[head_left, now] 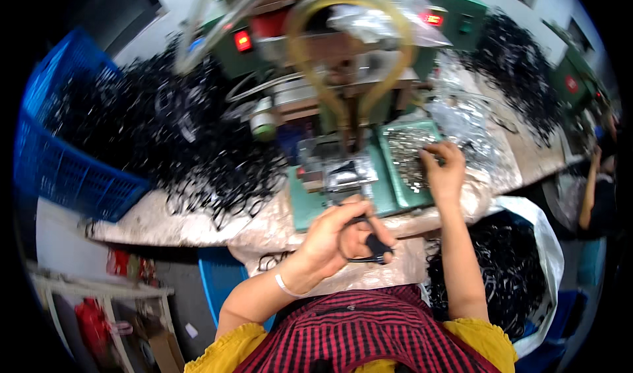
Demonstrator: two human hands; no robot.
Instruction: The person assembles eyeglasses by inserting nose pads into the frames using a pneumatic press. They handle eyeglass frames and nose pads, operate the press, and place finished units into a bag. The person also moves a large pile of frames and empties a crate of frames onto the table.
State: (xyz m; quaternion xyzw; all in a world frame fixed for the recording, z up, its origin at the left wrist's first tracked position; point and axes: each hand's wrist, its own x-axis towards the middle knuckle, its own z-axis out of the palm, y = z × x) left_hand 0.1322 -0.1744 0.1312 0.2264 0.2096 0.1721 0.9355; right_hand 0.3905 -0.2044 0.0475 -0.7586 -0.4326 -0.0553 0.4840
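My left hand (336, 231), in front of the green machine, is closed round a thin black loop of cord (341, 241). The loop's thicker black end (378, 246) sticks out by the fingertips. To the right, my right hand (446, 165) dips into a green tray (387, 168) at its right side. Its fingers are pinched together at a heap of small shiny metal parts (405, 152); what lies between the fingertips is too small to make out. Between the hands and the machine's press head (343, 112) sits a metal fixture (349, 173).
A large pile of black loops (158, 116) covers the table's left, by a blue crate (72, 162). Clear plastic bags (461, 122) lie right of the tray. A white sack (554, 261) of black loops stands below right. Another person's arm (589, 188) shows far right.
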